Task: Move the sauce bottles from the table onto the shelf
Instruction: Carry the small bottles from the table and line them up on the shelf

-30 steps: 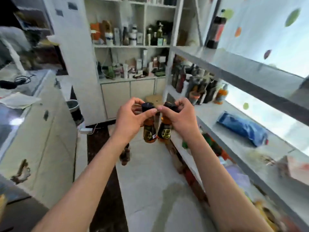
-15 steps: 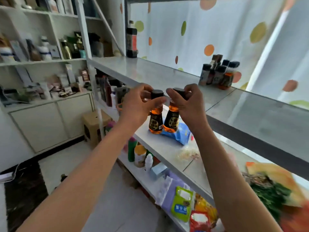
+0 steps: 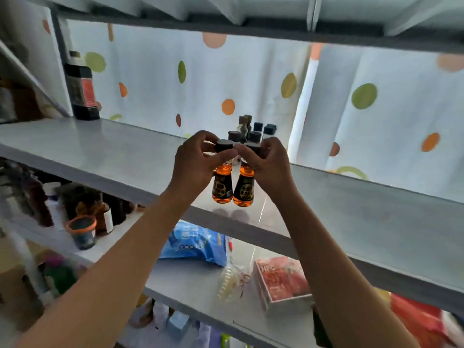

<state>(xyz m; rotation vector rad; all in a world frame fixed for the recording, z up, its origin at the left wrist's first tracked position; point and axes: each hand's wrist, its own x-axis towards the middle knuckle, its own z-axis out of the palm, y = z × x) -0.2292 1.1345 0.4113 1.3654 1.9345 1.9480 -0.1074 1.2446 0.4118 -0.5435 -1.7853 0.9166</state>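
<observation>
Two small amber sauce bottles with dark caps and dark labels hang side by side just above the front part of the grey shelf. My left hand pinches the left sauce bottle by its cap and neck. My right hand pinches the right sauce bottle the same way. The bottoms of both bottles are a little above the shelf board, with their shadows under them. Behind my hands, a cluster of several dark-capped bottles stands at the back of the same shelf.
A tall dark bottle with a red label stands at the shelf's far left by the upright post. A dotted curtain hangs behind. The shelf below holds a blue bag, a red box, jars and bottles. Another board runs overhead.
Both hands have carried the two bottles up and forward, from in front of the shelving to above the grey shelf near the bottle cluster. The view has turned to face the shelf.
</observation>
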